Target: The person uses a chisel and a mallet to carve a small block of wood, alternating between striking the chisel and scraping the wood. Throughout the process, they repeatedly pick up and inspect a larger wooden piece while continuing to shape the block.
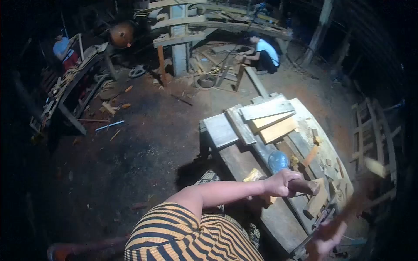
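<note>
My left hand [281, 182] is closed around a thick, dark wooden handle [305, 187] whose rounded end points right, above the workbench [283, 226]. The rest of that tool is hidden by the fist. At the lower right, my right hand [326, 239] is smeared by motion, its fingers around a reddish-brown wooden stick [355, 200] that slants up to the right. A shaped wood block [316, 198] lies on the bench just below the dark handle. Behind my left hand is a clear bluish plastic bottle [278, 161].
Boards [267, 111] are stacked at the bench's far end, with wood scraps [315, 137] along its right side. A slatted wooden frame [374, 130] stands right. One person [265, 54] crouches beyond; another [63, 48] is at the far left bench [72, 82].
</note>
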